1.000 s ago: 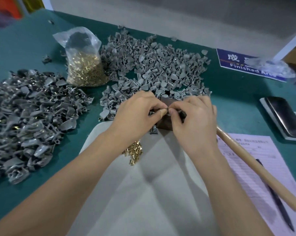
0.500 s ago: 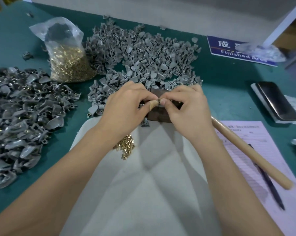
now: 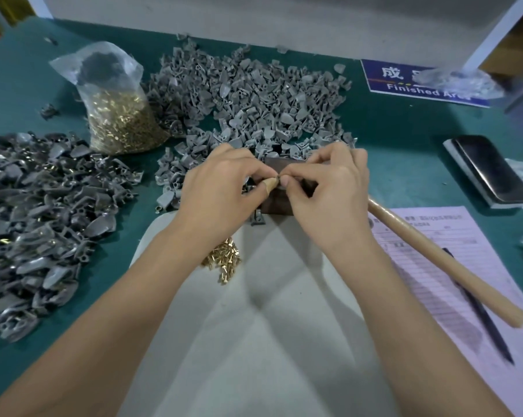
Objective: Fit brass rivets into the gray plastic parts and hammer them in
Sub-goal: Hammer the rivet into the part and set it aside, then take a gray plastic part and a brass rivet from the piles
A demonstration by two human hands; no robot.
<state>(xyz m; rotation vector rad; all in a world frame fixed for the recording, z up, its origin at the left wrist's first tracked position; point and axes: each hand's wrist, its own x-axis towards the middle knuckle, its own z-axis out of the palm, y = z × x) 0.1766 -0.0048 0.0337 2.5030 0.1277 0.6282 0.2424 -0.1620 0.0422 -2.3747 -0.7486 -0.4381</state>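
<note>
My left hand (image 3: 221, 191) and my right hand (image 3: 326, 188) meet fingertip to fingertip over a dark block (image 3: 279, 204) at the middle of the table. Together they pinch a small gray plastic part (image 3: 279, 178), which the fingers mostly hide; my left thumb wears a tan wrap. Whether a rivet sits in the part cannot be seen. A small heap of loose brass rivets (image 3: 224, 260) lies on the white sheet (image 3: 254, 341) under my left wrist. Another gray part (image 3: 257, 219) lies at the block's near edge. The hammer's wooden handle (image 3: 440, 260) lies to the right, untouched.
A big pile of gray parts (image 3: 248, 97) spreads behind the hands, and a second pile (image 3: 37, 218) lies at left. A clear bag of brass rivets (image 3: 118, 115) stands at back left. A phone (image 3: 491, 170), a pink form (image 3: 452, 266) with a pen (image 3: 479, 308) and a blue "Finished Area" sign (image 3: 419, 85) lie at right.
Both hands keep their pinch over the dark block with only slight finger shifts. The camera view has drifted, so the whole scene sits a little differently in frame.
</note>
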